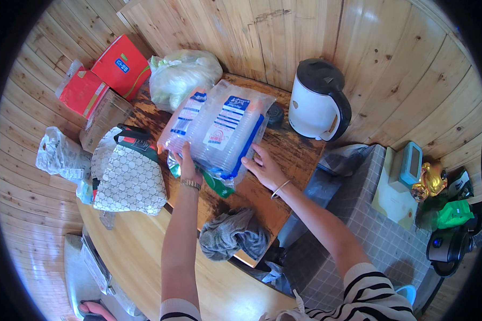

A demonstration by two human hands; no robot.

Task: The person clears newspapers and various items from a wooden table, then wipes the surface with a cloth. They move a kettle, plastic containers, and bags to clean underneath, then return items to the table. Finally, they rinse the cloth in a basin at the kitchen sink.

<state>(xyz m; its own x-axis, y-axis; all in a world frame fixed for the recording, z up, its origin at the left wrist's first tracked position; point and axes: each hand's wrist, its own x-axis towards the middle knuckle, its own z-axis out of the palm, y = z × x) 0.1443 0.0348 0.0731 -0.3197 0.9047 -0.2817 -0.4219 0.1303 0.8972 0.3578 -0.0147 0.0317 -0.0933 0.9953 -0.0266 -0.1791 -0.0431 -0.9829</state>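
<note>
Plastic-wrapped stacks of clear disposable cups (225, 128) lie over the worn wooden table, one pack bearing a blue and white label. My left hand (190, 168) is at their near edge, its fingers against the wrap; the underside of its grasp is hidden. My right hand (265, 166) is at the right near corner, thumb and fingers by the blue edge; whether it grips is unclear. A green and clear plastic wrapper (219, 187) shows beneath the packs. A crumpled grey towel (235, 234) lies nearer me.
A white electric kettle (315, 100) with black lid stands right of the packs. Behind them is a full plastic bag (184, 78). A patterned bag (130, 176), red boxes (120, 66) and a white plastic bag (60, 154) are at left. A grey tiled surface (389, 240) holds several items at right.
</note>
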